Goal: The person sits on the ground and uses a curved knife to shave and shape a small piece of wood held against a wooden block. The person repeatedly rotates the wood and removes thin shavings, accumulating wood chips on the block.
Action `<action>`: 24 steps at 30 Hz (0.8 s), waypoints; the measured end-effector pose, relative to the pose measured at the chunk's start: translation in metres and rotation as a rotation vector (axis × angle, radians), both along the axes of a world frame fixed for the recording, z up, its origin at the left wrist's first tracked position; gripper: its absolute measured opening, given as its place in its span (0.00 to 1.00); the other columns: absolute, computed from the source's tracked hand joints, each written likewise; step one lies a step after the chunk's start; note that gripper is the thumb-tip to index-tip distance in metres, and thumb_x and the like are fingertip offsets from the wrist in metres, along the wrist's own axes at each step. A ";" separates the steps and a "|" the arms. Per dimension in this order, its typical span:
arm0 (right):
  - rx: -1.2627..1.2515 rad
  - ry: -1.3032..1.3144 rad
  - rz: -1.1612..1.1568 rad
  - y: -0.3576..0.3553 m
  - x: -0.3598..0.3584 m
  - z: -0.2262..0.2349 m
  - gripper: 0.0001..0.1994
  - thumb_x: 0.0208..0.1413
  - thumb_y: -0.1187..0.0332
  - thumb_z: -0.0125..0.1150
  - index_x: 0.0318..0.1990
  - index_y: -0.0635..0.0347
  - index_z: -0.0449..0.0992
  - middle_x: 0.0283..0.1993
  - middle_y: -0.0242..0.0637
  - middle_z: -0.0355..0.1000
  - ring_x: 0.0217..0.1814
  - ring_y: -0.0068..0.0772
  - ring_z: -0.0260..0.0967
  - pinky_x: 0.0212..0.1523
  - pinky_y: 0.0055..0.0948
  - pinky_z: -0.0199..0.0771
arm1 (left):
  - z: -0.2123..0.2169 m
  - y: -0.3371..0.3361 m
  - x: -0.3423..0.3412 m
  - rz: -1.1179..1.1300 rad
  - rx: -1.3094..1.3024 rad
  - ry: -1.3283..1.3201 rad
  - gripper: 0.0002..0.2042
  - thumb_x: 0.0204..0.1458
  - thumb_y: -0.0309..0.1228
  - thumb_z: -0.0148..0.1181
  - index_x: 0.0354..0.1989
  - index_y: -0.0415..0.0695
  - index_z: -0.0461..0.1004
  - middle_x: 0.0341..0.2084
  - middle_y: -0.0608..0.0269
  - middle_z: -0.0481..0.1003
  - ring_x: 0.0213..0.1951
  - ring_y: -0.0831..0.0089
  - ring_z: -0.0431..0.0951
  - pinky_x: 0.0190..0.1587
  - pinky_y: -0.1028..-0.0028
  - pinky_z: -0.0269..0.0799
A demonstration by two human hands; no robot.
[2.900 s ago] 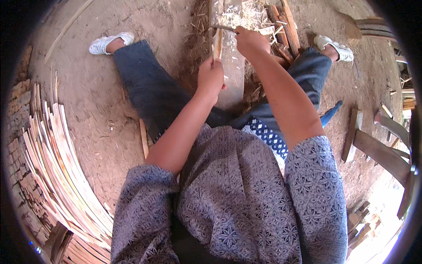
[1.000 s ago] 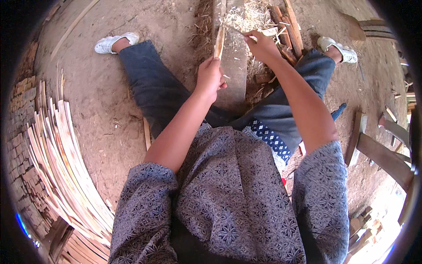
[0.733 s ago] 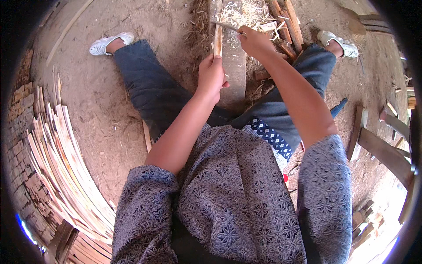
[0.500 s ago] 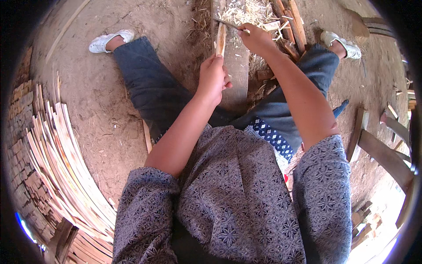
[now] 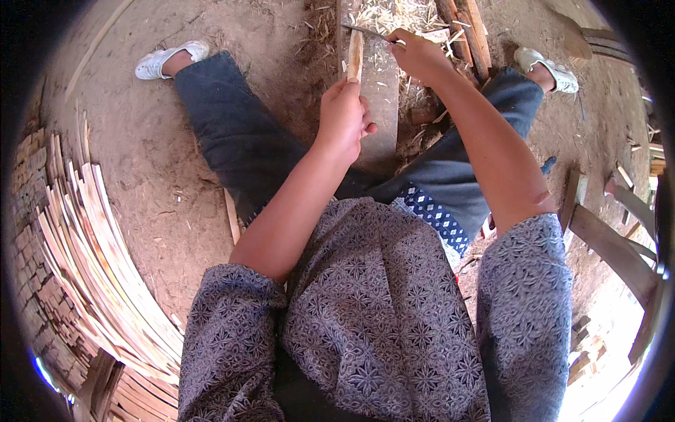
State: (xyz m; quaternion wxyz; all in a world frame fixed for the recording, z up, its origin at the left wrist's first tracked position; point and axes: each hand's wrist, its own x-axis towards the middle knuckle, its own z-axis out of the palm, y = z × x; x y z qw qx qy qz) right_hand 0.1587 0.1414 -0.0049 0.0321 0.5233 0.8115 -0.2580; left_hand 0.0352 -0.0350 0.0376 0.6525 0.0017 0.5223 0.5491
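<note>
My left hand [image 5: 343,118] is closed round the near end of a narrow, pale wooden strip [image 5: 356,58], which points away from me. Above the strip's far end lies the thin dark blade of a knife [image 5: 365,32], running crosswise. My right hand [image 5: 422,58] grips the knife's handle, which the fingers mostly hide. Whether the blade touches the wood I cannot tell. Beneath both hands stretches a grey plank [image 5: 381,130] between my legs, with pale wood shavings [image 5: 394,15] heaped at its far part.
Brown split wood pieces [image 5: 470,35] lie beside the plank, near my right leg. A long stack of pale wooden strips [image 5: 105,260] rests on the dirt floor at left, next to piled blocks [image 5: 31,281]. Curved dark timber [image 5: 612,250] stands at right.
My right hand and the knife have shifted slightly away from me and to the right. The left hand keeps its hold on the strip, a little closer to me.
</note>
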 end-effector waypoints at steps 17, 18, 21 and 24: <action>-0.048 0.032 0.084 -0.026 0.008 0.029 0.16 0.68 0.53 0.53 0.59 0.39 0.75 0.35 0.46 0.80 0.41 0.50 0.80 0.45 0.49 0.76 | -0.007 -0.006 0.007 0.014 -0.025 0.033 0.06 0.69 0.39 0.48 0.45 0.52 0.68 0.17 0.76 0.59 0.15 0.81 0.57 0.25 0.69 0.65; -0.014 0.028 0.082 -0.027 0.001 0.026 0.16 0.68 0.52 0.53 0.60 0.39 0.75 0.37 0.45 0.80 0.43 0.50 0.80 0.46 0.50 0.77 | -0.005 -0.005 0.009 0.013 -0.030 0.036 0.06 0.69 0.38 0.48 0.45 0.52 0.68 0.17 0.76 0.59 0.15 0.81 0.57 0.25 0.69 0.65; 0.052 0.012 0.062 -0.026 -0.033 0.010 0.17 0.69 0.51 0.51 0.60 0.38 0.74 0.40 0.44 0.81 0.46 0.51 0.80 0.48 0.51 0.78 | -0.008 -0.003 0.009 0.036 -0.030 0.033 0.08 0.70 0.38 0.46 0.39 0.50 0.65 0.16 0.74 0.59 0.13 0.80 0.57 0.19 0.72 0.64; 0.021 0.052 0.038 -0.019 -0.048 -0.001 0.17 0.69 0.49 0.51 0.59 0.37 0.76 0.41 0.43 0.81 0.46 0.49 0.80 0.48 0.49 0.78 | -0.011 -0.009 0.003 0.008 -0.048 0.065 0.06 0.68 0.38 0.49 0.44 0.51 0.68 0.17 0.76 0.59 0.15 0.80 0.57 0.25 0.69 0.65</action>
